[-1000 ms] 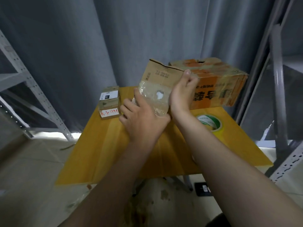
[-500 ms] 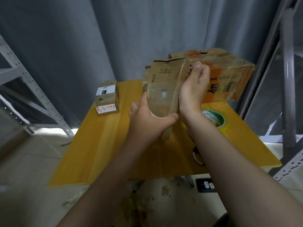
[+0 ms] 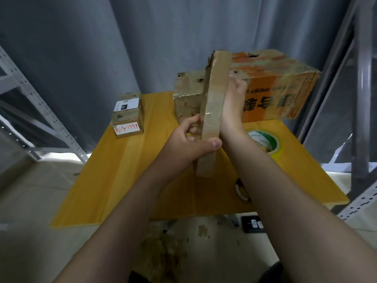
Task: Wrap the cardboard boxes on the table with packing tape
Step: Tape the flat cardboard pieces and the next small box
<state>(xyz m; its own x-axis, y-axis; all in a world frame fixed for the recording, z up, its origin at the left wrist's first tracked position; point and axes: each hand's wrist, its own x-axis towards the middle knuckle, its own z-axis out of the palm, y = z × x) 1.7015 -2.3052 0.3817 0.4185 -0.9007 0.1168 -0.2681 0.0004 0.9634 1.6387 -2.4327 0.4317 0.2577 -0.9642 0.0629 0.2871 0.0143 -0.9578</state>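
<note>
A flat brown cardboard box [image 3: 215,111] stands on edge above the yellow table [image 3: 114,172], its narrow taped side facing me. My left hand [image 3: 187,144] grips its lower part, thumb across the narrow side. My right hand [image 3: 232,103] holds the right face, fingers mostly hidden behind the box. A roll of packing tape [image 3: 265,142] with a green-and-white core lies flat on the table to the right. A small box [image 3: 128,115] with a white label and red writing sits at the back left. A large orange box [image 3: 279,86] stands at the back right.
Another worn brown box [image 3: 188,92] sits behind the held one. A second, small tape roll [image 3: 241,190] peeks out under my right forearm near the front edge. Metal shelving frames [image 3: 363,99] flank the table on both sides; a grey curtain hangs behind. A dark device [image 3: 253,223] lies on the floor.
The flat box has been turned from showing its broad face to standing edge-on toward me. My left thumb now lies across its narrow side and my right hand has slid behind it.
</note>
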